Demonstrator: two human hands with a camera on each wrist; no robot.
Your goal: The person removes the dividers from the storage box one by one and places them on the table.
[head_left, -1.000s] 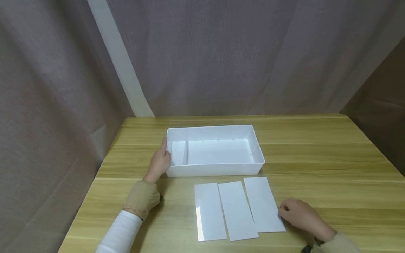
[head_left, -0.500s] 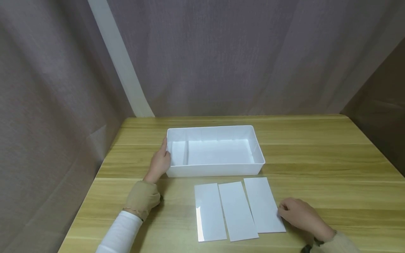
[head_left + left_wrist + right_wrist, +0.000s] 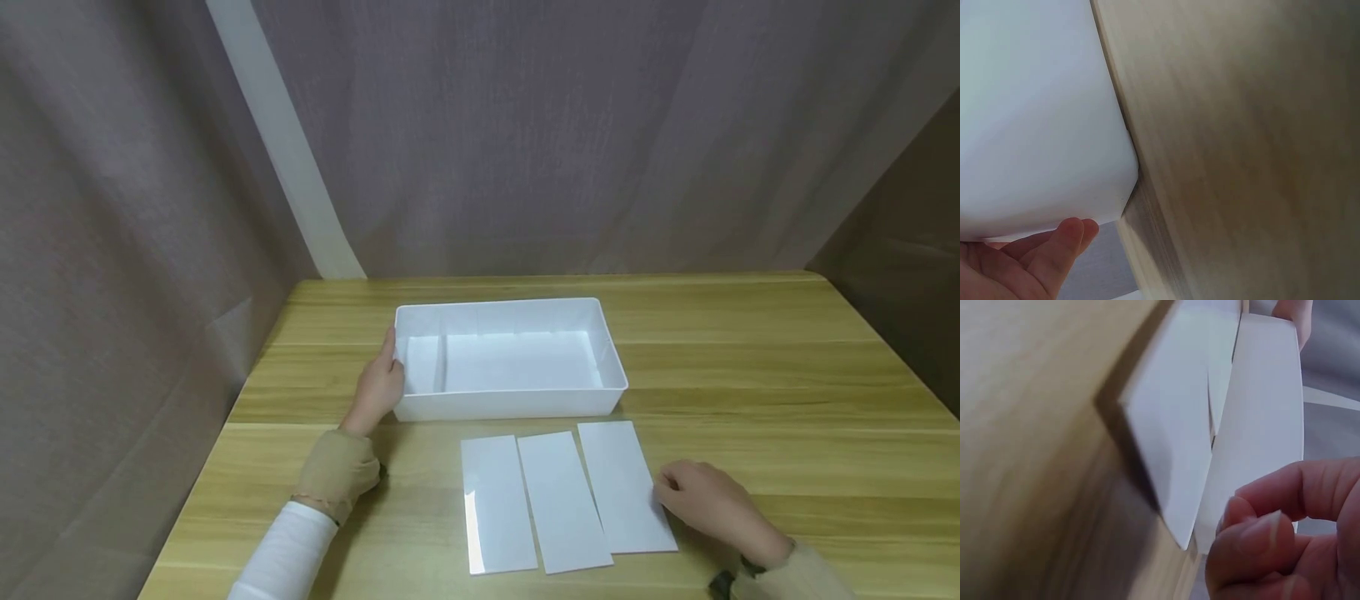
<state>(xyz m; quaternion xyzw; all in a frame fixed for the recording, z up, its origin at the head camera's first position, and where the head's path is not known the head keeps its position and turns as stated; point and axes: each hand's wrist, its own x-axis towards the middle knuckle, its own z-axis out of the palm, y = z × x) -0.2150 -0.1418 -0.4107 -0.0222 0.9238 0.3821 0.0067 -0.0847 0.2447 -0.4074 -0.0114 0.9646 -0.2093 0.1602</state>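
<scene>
A grey-purple curtain hangs behind the wood-grain table; a pale strip slants down it to the table's far edge. On the table, the white box, split near its left end, stands upright exactly where it was. Between it and the person lie a left panel, a middle panel and a right panel, all white and unmoved. The left hand grips the box's left wall. The right hand, fingers curled with nothing visibly held, has shifted slightly toward the right panel; contact is unclear.
</scene>
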